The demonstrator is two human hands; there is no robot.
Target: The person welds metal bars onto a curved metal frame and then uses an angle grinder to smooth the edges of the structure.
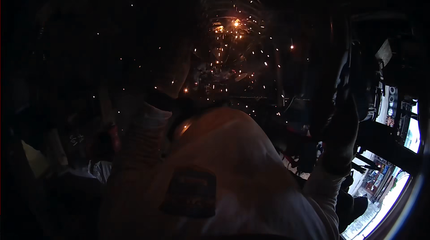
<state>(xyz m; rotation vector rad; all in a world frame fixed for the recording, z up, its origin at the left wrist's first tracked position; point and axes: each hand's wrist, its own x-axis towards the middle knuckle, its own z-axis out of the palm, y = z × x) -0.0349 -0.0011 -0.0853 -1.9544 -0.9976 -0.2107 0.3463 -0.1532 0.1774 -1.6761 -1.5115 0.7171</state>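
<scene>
2 hands reach out of pale sleeves (150,121), both mostly lost in darkness. Up and to the right of the left hand (180,70), 1 bright orange glowing spot (236,24) burns, with many sparks (265,64) scattered around and below it. Whether the left fingers are spread or pinching something, I cannot tell. The right hand (343,125) is a dark shape; its grip cannot be told either. Below and between both hands, pale clothing bears 1 dark patch (190,191). Bright openings (413,133) lie right of the right hand.
</scene>
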